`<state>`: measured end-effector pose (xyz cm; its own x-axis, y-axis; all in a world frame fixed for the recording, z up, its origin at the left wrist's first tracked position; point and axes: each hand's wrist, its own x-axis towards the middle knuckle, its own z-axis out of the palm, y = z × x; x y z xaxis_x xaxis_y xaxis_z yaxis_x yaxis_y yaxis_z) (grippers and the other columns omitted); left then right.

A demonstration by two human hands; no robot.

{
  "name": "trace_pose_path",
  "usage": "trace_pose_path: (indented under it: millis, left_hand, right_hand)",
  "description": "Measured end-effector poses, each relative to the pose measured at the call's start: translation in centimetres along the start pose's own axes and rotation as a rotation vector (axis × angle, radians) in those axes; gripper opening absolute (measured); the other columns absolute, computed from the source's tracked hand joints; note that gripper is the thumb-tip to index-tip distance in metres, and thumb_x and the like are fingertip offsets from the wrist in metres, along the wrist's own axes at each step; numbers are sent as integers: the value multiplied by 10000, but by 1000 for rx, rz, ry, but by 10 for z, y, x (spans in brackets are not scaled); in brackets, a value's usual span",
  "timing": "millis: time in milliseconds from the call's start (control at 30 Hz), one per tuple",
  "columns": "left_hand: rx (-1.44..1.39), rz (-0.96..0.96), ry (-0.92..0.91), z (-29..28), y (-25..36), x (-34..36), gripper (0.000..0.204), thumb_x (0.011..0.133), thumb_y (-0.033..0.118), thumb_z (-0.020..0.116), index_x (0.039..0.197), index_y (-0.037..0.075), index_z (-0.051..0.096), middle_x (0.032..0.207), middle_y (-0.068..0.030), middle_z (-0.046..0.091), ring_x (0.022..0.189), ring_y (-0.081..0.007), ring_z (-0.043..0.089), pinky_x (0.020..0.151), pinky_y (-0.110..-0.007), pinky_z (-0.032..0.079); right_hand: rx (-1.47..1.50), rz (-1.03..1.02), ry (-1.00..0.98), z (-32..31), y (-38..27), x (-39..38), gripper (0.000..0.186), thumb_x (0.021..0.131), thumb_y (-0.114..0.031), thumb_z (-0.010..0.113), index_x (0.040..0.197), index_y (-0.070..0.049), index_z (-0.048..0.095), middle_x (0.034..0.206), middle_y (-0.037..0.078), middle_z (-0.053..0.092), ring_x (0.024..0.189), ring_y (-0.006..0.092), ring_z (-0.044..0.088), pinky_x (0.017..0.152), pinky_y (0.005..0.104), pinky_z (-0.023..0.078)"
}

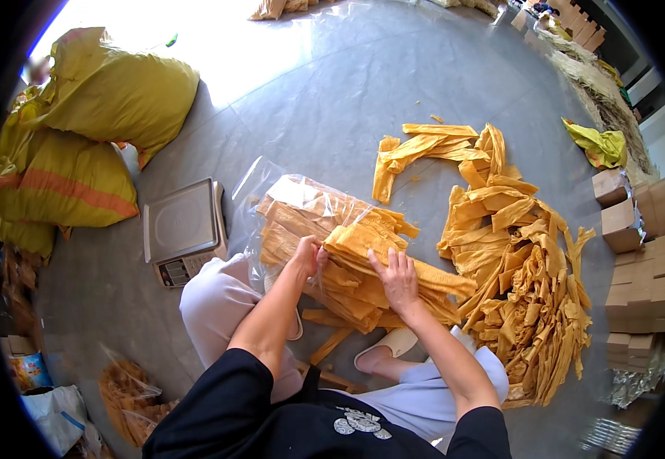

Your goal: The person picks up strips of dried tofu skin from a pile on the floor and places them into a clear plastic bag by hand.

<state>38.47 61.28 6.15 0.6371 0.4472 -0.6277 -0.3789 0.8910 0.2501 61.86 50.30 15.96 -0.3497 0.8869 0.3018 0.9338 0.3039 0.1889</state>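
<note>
In front of me a clear plastic bag (244, 183) lies around a bundle of wrinkled yellow-orange strips that look like dried tofu skin (290, 233). My left hand (308, 257) is closed at the bag's mouth, gripping the end of a broad strip of dried tofu skin (355, 242); its fingertips are partly hidden. On that same strip, toward its right end, my right hand (398, 281) rests with fingers stretched out and thumb apart. The strips stick out of the bag to the right, above my shoes.
A large heap of the same strips (516, 260) spreads over the floor at my right. Left of the bag stands a weighing scale (181, 222). Bulging yellow sacks (118, 92) sit at far left, a filled clear bag (126, 394) at lower left, and cardboard boxes (650, 283) along the right.
</note>
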Motion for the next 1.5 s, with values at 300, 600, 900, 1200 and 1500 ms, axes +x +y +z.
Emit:
trace_pose_path:
  millis: [300, 600, 900, 1200, 1500]
  left_hand:
    - [524, 335, 362, 35, -5, -15, 129, 626, 36, 634, 595, 89, 521, 509, 16, 488, 404, -87, 418, 389, -213, 294]
    - [1463, 502, 719, 74, -12, -29, 161, 619, 199, 600, 647, 40, 602, 673, -147, 625, 682, -293, 629, 653, -383, 482]
    - [1629, 832, 790, 91, -35, -34, 139, 717, 173, 592, 686, 38, 582, 683, -193, 597, 676, -368, 595, 600, -447, 461]
    - [1373, 654, 796, 85, -35, -34, 221, 723, 271, 616, 684, 54, 599, 713, -167, 621, 726, -347, 613, 661, -435, 479]
    - [1553, 603, 776, 87, -28, -41, 157, 738, 216, 600, 717, 61, 588, 747, -152, 630, 768, -335, 614, 682, -430, 479]
  right_hand:
    - [-117, -225, -162, -6, -4, -10, 477, 803, -144, 508, 1274, -217, 480, 1309, 89, 480, 1004, 246, 468, 807, 373, 350]
    - [-155, -285, -347, 1, -19, 2, 442, 837, -200, 452, 1278, -214, 480, 1288, 107, 497, 1026, 238, 470, 843, 378, 328]
    - [-160, -254, -375, 11, -58, 35, 366, 804, -216, 484, 1136, -112, 598, 1315, 90, 457, 1070, 260, 439, 844, 380, 338]
    - [-33, -135, -52, 52, -69, 16, 401, 805, -199, 482, 1195, -123, 537, 1300, 66, 449, 1120, 288, 402, 863, 422, 336]
    - [460, 596, 10, -66, 25, -11, 654, 727, -325, 697, 1275, -64, 454, 1324, 207, 420, 1257, 333, 360, 1015, 442, 278]
